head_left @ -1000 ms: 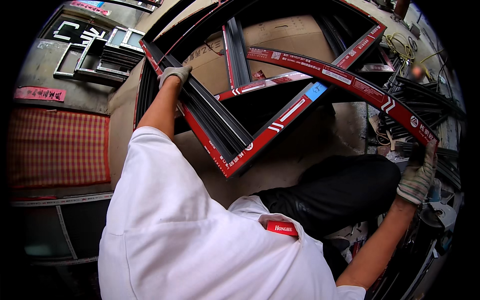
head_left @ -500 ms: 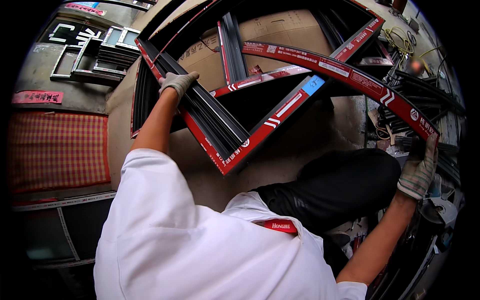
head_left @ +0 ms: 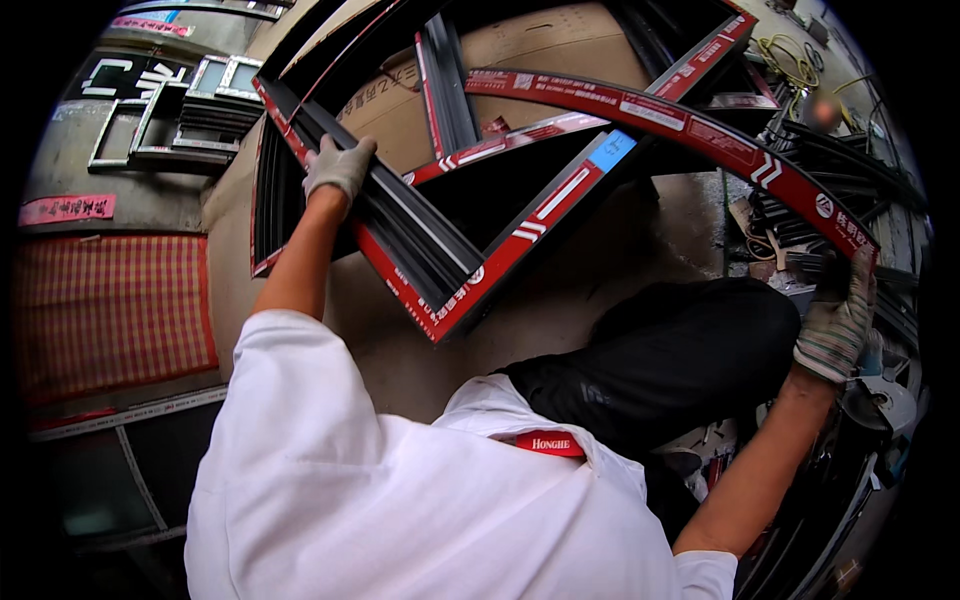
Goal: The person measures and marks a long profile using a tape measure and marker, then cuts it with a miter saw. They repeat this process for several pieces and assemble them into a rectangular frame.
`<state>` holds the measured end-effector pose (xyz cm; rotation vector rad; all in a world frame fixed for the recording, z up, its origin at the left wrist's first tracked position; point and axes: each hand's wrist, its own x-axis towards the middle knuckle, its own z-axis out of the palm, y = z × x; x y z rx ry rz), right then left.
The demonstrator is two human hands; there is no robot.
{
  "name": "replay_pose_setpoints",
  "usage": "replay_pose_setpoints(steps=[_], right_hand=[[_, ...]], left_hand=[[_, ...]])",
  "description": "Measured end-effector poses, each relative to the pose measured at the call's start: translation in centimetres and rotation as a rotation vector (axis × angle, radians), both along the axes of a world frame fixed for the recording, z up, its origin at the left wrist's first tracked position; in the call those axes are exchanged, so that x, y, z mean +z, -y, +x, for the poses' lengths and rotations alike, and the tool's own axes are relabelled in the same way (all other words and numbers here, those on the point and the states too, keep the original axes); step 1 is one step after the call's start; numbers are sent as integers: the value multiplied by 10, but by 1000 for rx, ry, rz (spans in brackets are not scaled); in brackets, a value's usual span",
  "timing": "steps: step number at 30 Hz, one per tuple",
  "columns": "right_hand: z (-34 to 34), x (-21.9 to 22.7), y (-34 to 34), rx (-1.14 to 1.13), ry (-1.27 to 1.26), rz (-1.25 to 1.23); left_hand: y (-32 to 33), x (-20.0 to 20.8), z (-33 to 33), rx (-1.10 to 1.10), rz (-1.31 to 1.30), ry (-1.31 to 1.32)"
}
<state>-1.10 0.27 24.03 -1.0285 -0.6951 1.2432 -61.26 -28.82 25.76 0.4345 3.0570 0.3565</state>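
Observation:
A black metal frame [head_left: 515, 245] with red printed protective film lies in front of me, its near corner pointing toward me. My left hand [head_left: 340, 170], in a pale knitted glove, is closed over the frame's grooved left side. A long bar [head_left: 700, 128] with the same red film slants across the frame from upper middle to right; it looks bowed in this view. The gloved right hand [head_left: 838, 315] grips the bar's near right end, its fingers partly hidden behind it. A blue sticker [head_left: 611, 151] marks one frame side.
Cardboard [head_left: 560, 50] lies beneath the frames. At left are stacked small window frames [head_left: 190, 125] and a red checked cloth [head_left: 110, 315]. Dark profiles [head_left: 835, 165] and a yellow cable [head_left: 785, 55] crowd the right, with a cutting disc [head_left: 890, 402] near my right forearm.
The frame and the floor items sit slightly further left and higher in view. Both hands keep their holds, and the bar stays across the frame.

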Motion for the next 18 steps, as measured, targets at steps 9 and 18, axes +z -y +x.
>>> replay_pose_setpoints(steps=[9, 18], right_hand=[[-14, 17, 19, 76, -90, 29], [-23, 24, 28, 75, -140, 11]], left_hand=[[11, -14, 9, -505, 72, -395], [10, 5, 32, -795, 26, -107]])
